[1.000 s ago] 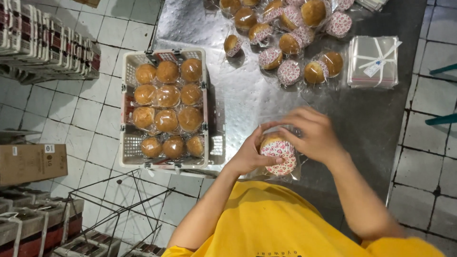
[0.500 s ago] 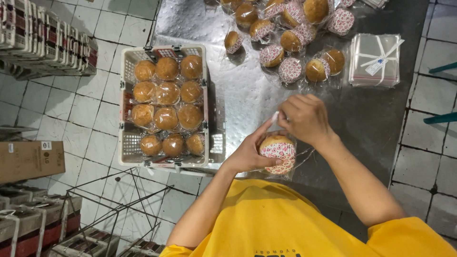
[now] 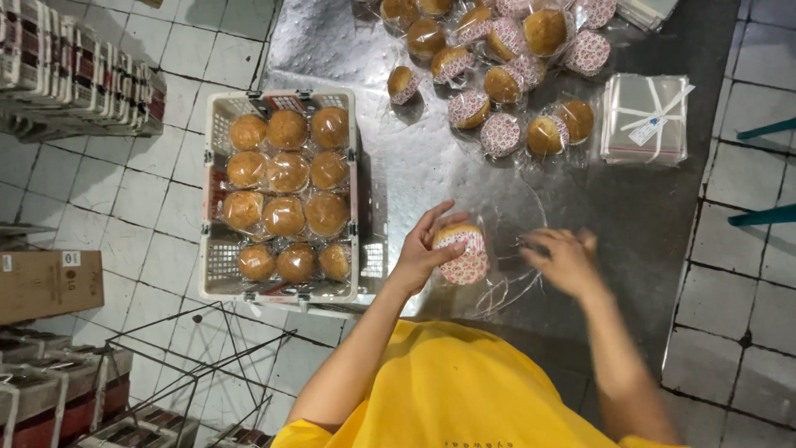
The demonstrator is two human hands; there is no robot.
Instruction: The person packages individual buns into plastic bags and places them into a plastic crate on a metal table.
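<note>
So the left hand [image 3: 423, 249] has its fingers curled around a bun in a patterned paper cup [image 3: 462, 251], which sits in loose clear wrap just above the steel table [image 3: 332, 41], right in front of the person. The right hand [image 3: 565, 259] is beside it, motion-blurred, fingers looking bunched at the wrap's loose end, though I can't tell exactly what they're pinching. My guess at the weak spots: the wrap is thin and slack, so a hard tug could tear it or squash the soft bun, and the grip is only on one side, so the bun could roll out onto the table. The white plastic crate [image 3: 214, 274] of wrapped buns overhangs the table edge on the left, so a bump from an elbow could tip it. Packaging-wise: a bundle of clear flat bags [image 3: 645, 116] tied with white ribbon and a small tag lies upper right, a loose pile of wrapped buns [image 3: 497, 58] in red-and-white cups is at the top, a brown cardboard box [image 3: 50, 282] with a small white label sits far left on the floor, and rows of stacked trays [image 3: 75, 75] are upper left.
</note>
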